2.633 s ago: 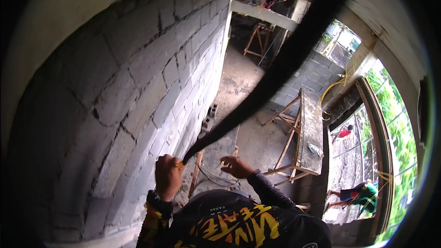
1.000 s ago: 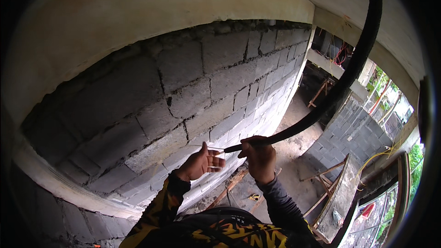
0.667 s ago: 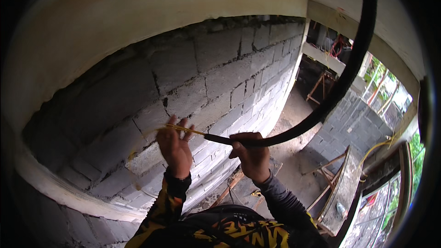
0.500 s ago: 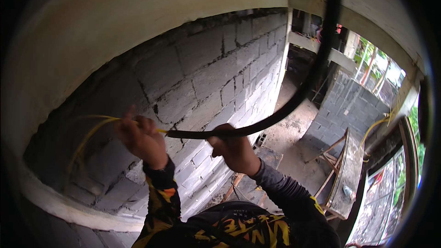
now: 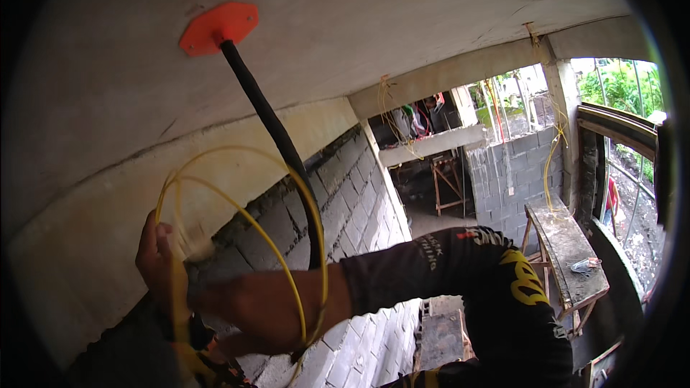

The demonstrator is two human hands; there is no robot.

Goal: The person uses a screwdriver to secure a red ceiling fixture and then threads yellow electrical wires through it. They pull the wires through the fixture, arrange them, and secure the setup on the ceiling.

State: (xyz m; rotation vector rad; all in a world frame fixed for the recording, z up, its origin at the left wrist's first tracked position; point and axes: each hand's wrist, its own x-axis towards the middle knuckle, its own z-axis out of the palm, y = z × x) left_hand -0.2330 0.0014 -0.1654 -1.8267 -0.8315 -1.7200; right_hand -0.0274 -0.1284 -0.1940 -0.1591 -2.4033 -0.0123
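Concrete ceiling (image 5: pixel 402 36): pale, bare slab filling the upper frame, above both hands.

Block wall (image 5: pixel 345 201): grey masonry running away behind the hands, under a pale concrete beam (image 5: pixel 108 244).

Right arm in a black sleeve with yellow print (image 5: pixel 467 273): comes in from the lower right and crosses toward the left, ending at the right hand (image 5: pixel 251 309). The hand's back faces the camera and its fingers are out of sight, so whether it is clenched on anything cannot be told; the black hose passes behind or through it.

Wooden bench (image 5: pixel 568 251): well off to the right of the hands, beside a window opening.

Black flexible hose (image 5: pixel 277 136): hangs from an orange ceiling box (image 5: pixel 218 26) straight above the grip and curves down to the right hand.

Left hand (image 5: pixel 157 259): raised just left of the right hand, fingers curled around the yellow wire, grasping it.

Yellow wire (image 5: pixel 251 223): thin, looping upward from the left hand's grip in wide arcs, passing over the right wrist and down beside the hose's lower end.
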